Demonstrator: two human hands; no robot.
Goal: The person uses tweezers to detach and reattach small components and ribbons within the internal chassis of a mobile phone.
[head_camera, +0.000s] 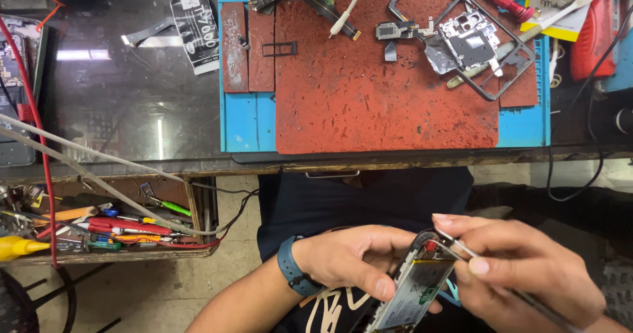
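- The person sits below the bench edge with an opened phone (412, 287) held low over the lap, back cover off, battery and inner parts facing up.
- The left hand (346, 259), a dark band at its wrist, is curled round the phone's left side, thumb pressed on the edge to steady it.
- The right hand (521, 267) pinches a pair of metal tweezers (455, 246) between thumb and fingers, tips resting at the top end of the phone beside a small red part.
- To my eye this is fine picking work near the upper board; it would go best with the phone braced firmly, the tweezer tips kept shallow and clear of the battery, and only a light squeeze.
- Up on the bench lies a worn red work mat (369, 89) over a blue tray (244, 122), with a bare phone frame (471, 43) and loose small parts at its far right corner.
- An open drawer (105, 227) at the left is full of screwdrivers and cables.
- Hard to make out: exactly what the tweezer tips grip, if anything.
- The phone's lower end and the tweezers' back end run out of the picture, and the right palm hides part of the tool.
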